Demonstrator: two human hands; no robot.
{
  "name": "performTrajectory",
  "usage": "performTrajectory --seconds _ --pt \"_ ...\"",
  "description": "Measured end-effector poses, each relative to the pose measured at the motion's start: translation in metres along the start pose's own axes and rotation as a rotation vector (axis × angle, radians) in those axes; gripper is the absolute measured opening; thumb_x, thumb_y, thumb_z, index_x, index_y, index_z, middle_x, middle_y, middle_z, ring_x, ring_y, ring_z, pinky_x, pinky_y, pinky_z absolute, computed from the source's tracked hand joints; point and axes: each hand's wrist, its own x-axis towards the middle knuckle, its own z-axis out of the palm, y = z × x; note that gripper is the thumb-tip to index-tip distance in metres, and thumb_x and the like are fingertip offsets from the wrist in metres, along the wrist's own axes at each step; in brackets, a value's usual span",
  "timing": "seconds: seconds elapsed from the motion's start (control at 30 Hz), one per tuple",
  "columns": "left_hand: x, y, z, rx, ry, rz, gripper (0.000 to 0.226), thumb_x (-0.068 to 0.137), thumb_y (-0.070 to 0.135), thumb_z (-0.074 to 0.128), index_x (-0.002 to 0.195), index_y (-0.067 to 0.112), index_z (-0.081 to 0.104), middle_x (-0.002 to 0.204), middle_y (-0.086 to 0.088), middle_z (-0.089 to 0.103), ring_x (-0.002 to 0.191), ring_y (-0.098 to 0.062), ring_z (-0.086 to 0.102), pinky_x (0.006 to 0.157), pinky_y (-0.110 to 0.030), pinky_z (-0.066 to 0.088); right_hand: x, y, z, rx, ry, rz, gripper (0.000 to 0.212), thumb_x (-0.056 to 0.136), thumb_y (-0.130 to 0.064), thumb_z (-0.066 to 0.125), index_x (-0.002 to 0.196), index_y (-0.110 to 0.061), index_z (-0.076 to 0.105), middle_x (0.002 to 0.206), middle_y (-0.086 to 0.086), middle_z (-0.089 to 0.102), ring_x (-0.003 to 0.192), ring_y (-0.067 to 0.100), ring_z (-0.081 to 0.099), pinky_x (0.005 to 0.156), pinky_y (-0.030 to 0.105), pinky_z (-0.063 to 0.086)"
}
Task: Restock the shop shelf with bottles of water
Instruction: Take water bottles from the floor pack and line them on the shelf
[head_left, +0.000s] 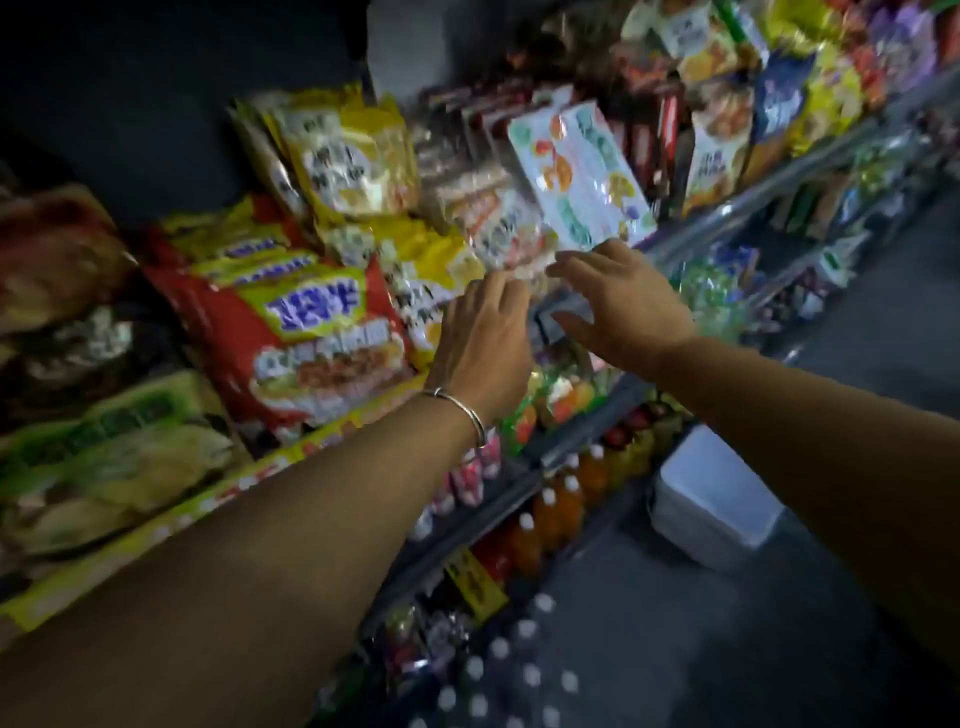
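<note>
Neither grip holds anything. Our left hand (483, 338) reaches forward with fingers loosely spread, tips over the yellow noodle packs (441, 270); our right hand (618, 306) is flat and open, fingers extended toward 11 o'clock, just below the pale snack packet (582, 176). A thin bangle (462, 410) sits on the left wrist.

Water bottles: we cannot pick any out for certain. White-capped bottles (498, 670) cluster at 6 o'clock low in the frame, dark and blurred, contents unclear. Orange drink bottles (556, 504) stand on the lower shelf at 5 o'clock from the hands.

Why the hands sit so: we judge they are tidying or steadying packets on the upper shelf, perhaps pressing back leaning stock, rather than placing bottles. The pale packet tilts outward past the shelf rail (779, 182), so an open palm under it makes sense.

Edges and room: the rail runs from 7 to 1 o'clock, and packets crowd it nearly everywhere. The red noodle pack (311, 343) at 9 o'clock overhangs its neighbours. Open room lies in the aisle floor (779, 623) at 4 o'clock, beside a white box (722, 499). Withdrawal toward 5 o'clock looks free; sideways sweeps would likely catch packets.
</note>
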Motion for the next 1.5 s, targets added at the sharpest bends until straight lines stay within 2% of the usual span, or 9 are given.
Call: performTrajectory --seconds 0.1,0.2,0.37,0.47,0.67,0.8,1.07,1.2,1.5 --pt "-0.043 -0.007 0.078 -0.02 -0.082 0.04 0.026 0.071 0.004 0.061 0.097 0.007 0.06 0.101 -0.017 0.058 0.093 -0.038 0.057 0.077 -0.041 0.04 -0.061 0.01 0.069 0.039 -0.118 0.047 0.038 0.065 -0.023 0.064 0.096 0.0 0.066 0.098 0.018 0.069 0.082 0.041 0.061 0.071 0.046 0.054" --pt "-0.085 -0.021 0.156 -0.05 -0.196 0.025 0.029 0.071 0.008 0.058 0.1 0.007 0.06 0.103 -0.016 0.058 0.095 -0.037 0.057 0.08 -0.037 0.033 -0.125 0.016 0.146 0.085 -0.206 0.079 0.035 0.06 -0.018 0.07 0.09 0.0 0.067 0.095 0.017 0.069 0.074 0.038 0.061 0.063 0.04 0.054" --pt "-0.16 -0.045 0.282 -0.182 -0.332 -0.086 0.028 0.07 0.001 0.062 0.097 0.007 0.061 0.103 -0.014 0.059 0.094 -0.036 0.058 0.078 -0.044 0.046 -0.232 0.013 0.274 0.197 -0.354 0.145 0.035 0.069 -0.024 0.057 0.093 -0.002 0.069 0.092 0.015 0.07 0.077 0.037 0.062 0.062 0.042 0.053" --pt "-0.204 -0.059 0.354 -0.179 -0.403 -0.132 0.023 0.075 0.001 0.064 0.097 0.008 0.06 0.103 -0.012 0.057 0.095 -0.035 0.057 0.079 -0.045 0.043 -0.293 0.002 0.339 0.242 -0.473 0.191 0.034 0.063 -0.02 0.063 0.091 -0.002 0.067 0.092 0.015 0.069 0.075 0.038 0.061 0.06 0.043 0.053" --pt "-0.275 -0.083 0.477 -0.197 -0.536 -0.231 0.036 0.08 0.004 0.061 0.114 0.013 0.053 0.122 -0.007 0.048 0.113 -0.027 0.046 0.093 -0.039 0.034 -0.386 -0.015 0.453 0.275 -0.731 0.284 0.056 0.084 -0.026 0.066 0.133 -0.006 0.048 0.138 0.011 0.049 0.118 0.035 0.047 0.098 0.041 0.038" --pt "-0.309 -0.095 0.539 -0.187 -0.567 -0.293 0.036 0.083 0.006 0.058 0.117 0.016 0.05 0.126 -0.003 0.044 0.117 -0.023 0.042 0.094 -0.032 0.028 -0.427 -0.021 0.512 0.328 -0.845 0.405 0.068 0.086 -0.031 0.063 0.142 -0.012 0.031 0.145 0.005 0.039 0.124 0.027 0.039 0.097 0.033 0.035" --pt "-0.336 -0.115 0.599 -0.174 -0.628 -0.34 0.038 0.083 0.001 0.055 0.118 0.016 0.048 0.127 -0.003 0.044 0.117 -0.023 0.043 0.098 -0.033 0.026 -0.46 -0.028 0.585 0.577 -0.872 0.759 0.072 0.082 -0.017 0.07 0.143 -0.015 0.032 0.139 0.012 0.047 0.124 0.031 0.046 0.095 0.031 0.036" --pt "-0.339 -0.117 0.602 -0.179 -0.646 -0.352 0.041 0.082 -0.001 0.055 0.118 0.017 0.047 0.127 -0.002 0.043 0.116 -0.023 0.043 0.098 -0.03 0.025 -0.464 -0.028 0.594 0.71 -0.807 0.896 0.056 0.08 -0.013 0.073 0.13 -0.016 0.049 0.124 0.01 0.059 0.115 0.026 0.053 0.077 0.019 0.033" --pt "-0.326 -0.104 0.573 -0.212 -0.655 -0.319 0.041 0.085 0.001 0.053 0.12 0.019 0.044 0.127 0.001 0.042 0.119 -0.019 0.042 0.097 -0.028 0.022 -0.451 -0.025 0.554 0.698 -0.777 0.904 0.048 0.081 -0.018 0.072 0.126 -0.013 0.055 0.122 0.01 0.061 0.114 0.026 0.054 0.085 0.024 0.039"
